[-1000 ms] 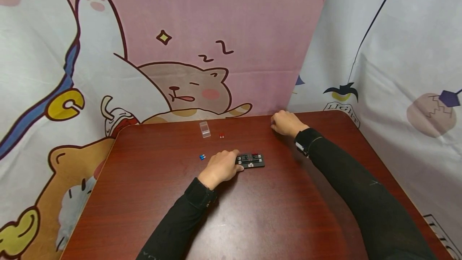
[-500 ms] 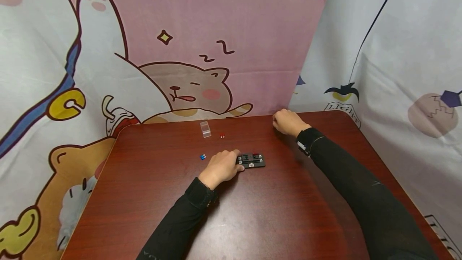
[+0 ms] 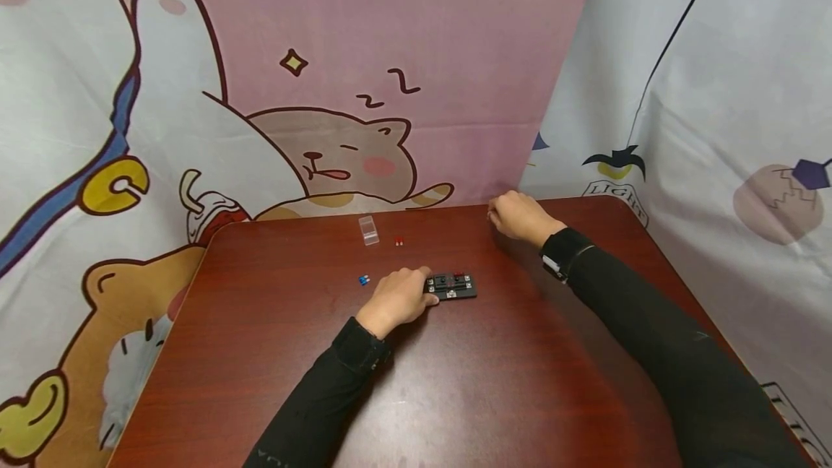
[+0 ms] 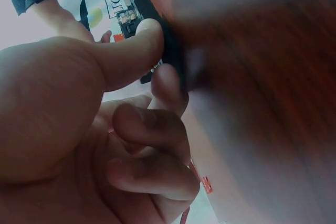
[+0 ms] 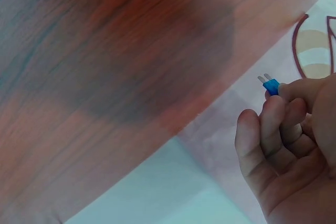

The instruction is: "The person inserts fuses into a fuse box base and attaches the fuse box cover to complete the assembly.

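My left hand (image 3: 398, 300) holds the left end of a black fuse block (image 3: 453, 293) that lies on the table. In the left wrist view its thumb (image 4: 149, 38) and index finger pinch the black block (image 4: 173, 51), the other fingers curled below. Over the far right part of the table, near the back edge, is my right hand (image 3: 520, 217). The right wrist view shows a small blue blade fuse (image 5: 271, 86) pinched between its thumb and index finger, with two metal prongs pointing outward.
Left of the block lie small blue fuses (image 3: 364, 280). Farther back are red fuses (image 3: 399, 242) and a clear plastic box (image 3: 368, 230). The brown table (image 3: 442, 396) meets a printed cloth (image 3: 455, 78) at its back edge.
The right wrist and forearm have shifted slightly to the right, the hand staying near the back edge. My left hand and the fuse block keep their place.
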The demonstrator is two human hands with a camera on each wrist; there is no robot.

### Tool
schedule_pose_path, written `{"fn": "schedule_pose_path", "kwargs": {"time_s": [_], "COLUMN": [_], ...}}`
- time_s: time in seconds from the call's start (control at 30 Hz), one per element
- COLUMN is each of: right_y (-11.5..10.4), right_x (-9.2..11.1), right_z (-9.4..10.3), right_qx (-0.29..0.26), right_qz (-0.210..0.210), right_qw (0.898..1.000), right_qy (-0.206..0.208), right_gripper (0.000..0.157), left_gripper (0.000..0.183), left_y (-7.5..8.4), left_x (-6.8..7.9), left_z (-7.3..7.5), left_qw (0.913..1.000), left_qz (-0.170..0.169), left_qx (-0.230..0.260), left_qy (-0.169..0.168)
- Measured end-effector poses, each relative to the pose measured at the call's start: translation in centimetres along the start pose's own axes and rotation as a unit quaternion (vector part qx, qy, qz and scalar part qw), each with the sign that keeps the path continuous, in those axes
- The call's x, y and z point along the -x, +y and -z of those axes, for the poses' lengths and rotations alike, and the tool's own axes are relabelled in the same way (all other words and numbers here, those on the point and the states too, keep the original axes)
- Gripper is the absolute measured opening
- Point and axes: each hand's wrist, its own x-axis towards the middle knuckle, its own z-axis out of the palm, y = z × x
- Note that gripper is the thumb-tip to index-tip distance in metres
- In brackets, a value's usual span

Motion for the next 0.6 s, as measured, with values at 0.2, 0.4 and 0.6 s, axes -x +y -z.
{"fn": "schedule_pose_path", "kwargs": {"time_s": [0.2, 0.4, 0.6], "right_y": [-1.4, -3.3, -5.0], "right_x": [1.1, 2.1, 3.2], "right_z": [0.9, 1.6, 2.0], "right_qx": [-0.005, 0.006, 0.015], "right_qz": [0.039, 0.070, 0.084], "right_qw": [0.999, 0.997, 0.996], "right_qy": [0.010, 0.014, 0.005], "right_gripper": [0.019, 0.017, 0.015], "left_gripper": [0.053, 0.051, 0.047], "left_y": [0.0, 0.2, 0.2], "left_x": [0.0, 0.0, 0.0], "left_z": [0.1, 0.3, 0.3], "left_qw": [1.0000, 1.0000, 1.0000], "left_qz": [0.001, 0.003, 0.003], "left_qx": [0.003, 0.002, -0.003], "left_qy": [0.001, 0.006, 0.006]}}
